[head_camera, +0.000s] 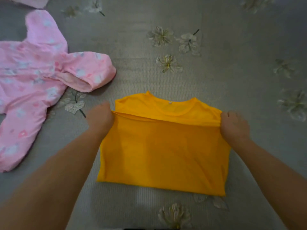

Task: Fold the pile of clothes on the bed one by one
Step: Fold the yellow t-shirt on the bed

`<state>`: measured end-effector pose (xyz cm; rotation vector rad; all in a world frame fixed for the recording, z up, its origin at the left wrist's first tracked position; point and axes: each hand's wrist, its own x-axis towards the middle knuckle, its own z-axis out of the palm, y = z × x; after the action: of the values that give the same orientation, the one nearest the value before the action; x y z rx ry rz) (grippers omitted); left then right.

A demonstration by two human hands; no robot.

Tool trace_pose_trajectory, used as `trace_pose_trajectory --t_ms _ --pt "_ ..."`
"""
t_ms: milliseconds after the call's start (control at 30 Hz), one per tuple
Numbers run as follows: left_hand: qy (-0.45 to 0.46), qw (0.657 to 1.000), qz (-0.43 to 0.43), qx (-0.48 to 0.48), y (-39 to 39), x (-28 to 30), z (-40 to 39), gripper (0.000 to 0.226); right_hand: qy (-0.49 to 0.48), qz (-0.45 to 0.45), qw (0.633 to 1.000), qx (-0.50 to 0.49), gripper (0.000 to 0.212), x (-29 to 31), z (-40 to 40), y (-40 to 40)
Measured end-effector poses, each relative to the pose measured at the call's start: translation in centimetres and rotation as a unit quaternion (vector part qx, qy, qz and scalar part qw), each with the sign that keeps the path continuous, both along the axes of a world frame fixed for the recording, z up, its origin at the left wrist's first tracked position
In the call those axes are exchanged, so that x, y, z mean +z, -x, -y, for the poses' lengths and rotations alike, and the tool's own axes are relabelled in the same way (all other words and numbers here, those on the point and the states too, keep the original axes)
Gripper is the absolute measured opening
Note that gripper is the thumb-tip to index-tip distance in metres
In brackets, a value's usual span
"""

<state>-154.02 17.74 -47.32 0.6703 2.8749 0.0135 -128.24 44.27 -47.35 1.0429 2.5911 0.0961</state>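
Note:
A yellow T-shirt (163, 151) lies flat on the bed in front of me, collar pointing away. Its lower part is doubled up over the body, so the hem edge runs across just below the collar. My left hand (100, 117) grips the left end of that folded edge. My right hand (234, 124) grips the right end, fingers curled over the cloth. Both arms reach in from the bottom of the view.
A pink hooded baby suit (34, 80) with a pale print lies spread out at the left. Another pink cloth (28, 1) shows at the top left corner. The grey bedspread (216, 67) with embroidered flowers covers everything else.

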Motion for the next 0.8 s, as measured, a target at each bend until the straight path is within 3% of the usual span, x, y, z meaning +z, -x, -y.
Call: trace_pose_trajectory --t_ms 200,333,433,567,667,800 --pt "0.077 0.995 0.058 -0.02 6.2 -4.0 -6.3 0.022 -0.001 0.06 0.998 -0.001 0.018 -3.4 -5.5 5.0" --pt "0.107 0.987 0.122 0.005 9.2 -6.3 -9.2 0.029 0.042 0.067 0.995 -0.062 0.016 -5.4 -8.3 7.3" --pt "0.024 0.99 0.119 0.068 11.4 -7.8 -9.6 0.033 0.101 0.004 0.981 -0.164 0.029 -6.6 -9.7 8.4" --pt "-0.122 0.977 0.063 0.162 11.1 -8.2 -9.2 0.04 0.057 -0.109 0.957 -0.262 0.033 -7.1 -10.0 7.9" --pt "-0.149 0.983 0.021 0.102 8.2 -8.0 -8.3 0.037 0.038 -0.181 0.934 -0.305 0.037 -7.1 -8.3 6.4" --pt "-0.158 0.985 0.057 0.04 1.7 -8.1 -4.5 0.044 0.05 -0.218 0.945 -0.239 0.05 -7.3 -2.2 2.2"
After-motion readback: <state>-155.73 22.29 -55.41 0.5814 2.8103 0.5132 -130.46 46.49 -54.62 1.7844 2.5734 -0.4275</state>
